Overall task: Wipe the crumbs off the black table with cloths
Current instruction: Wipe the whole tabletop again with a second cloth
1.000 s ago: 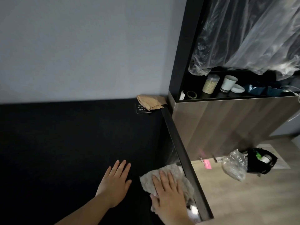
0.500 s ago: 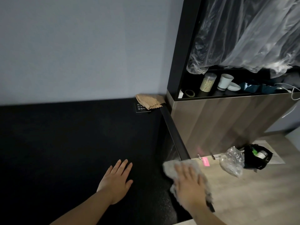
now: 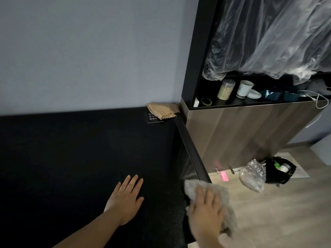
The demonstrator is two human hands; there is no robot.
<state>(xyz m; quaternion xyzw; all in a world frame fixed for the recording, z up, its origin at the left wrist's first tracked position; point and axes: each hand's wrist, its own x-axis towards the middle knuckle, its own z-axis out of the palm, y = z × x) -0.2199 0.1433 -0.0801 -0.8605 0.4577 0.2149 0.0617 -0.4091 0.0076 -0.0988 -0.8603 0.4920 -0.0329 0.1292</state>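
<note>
The black table (image 3: 71, 158) fills the left and middle of the view. My left hand (image 3: 126, 199) lies flat on it with fingers straight and spread. My right hand (image 3: 206, 212) presses a grey cloth (image 3: 226, 203) with straight fingers over the table's right edge, part of the cloth hanging past the rim above the floor. A second, tan cloth (image 3: 163, 110) lies folded at the far right corner of the table, partly covering a small black sign (image 3: 152, 119). No crumbs are visible on the dark surface.
A dark rail (image 3: 189, 149) runs along the table's right edge. Beyond it stands a wooden cabinet (image 3: 241, 135) with a shelf holding a jar (image 3: 226, 89), a cup (image 3: 245, 88) and plastic sheeting above. On the floor lie a clear plastic bag (image 3: 253, 174) and a black bag (image 3: 279, 170).
My right hand has swept the grey cloth rightward from the table surface to over its right edge. My left hand has stayed flat in place.
</note>
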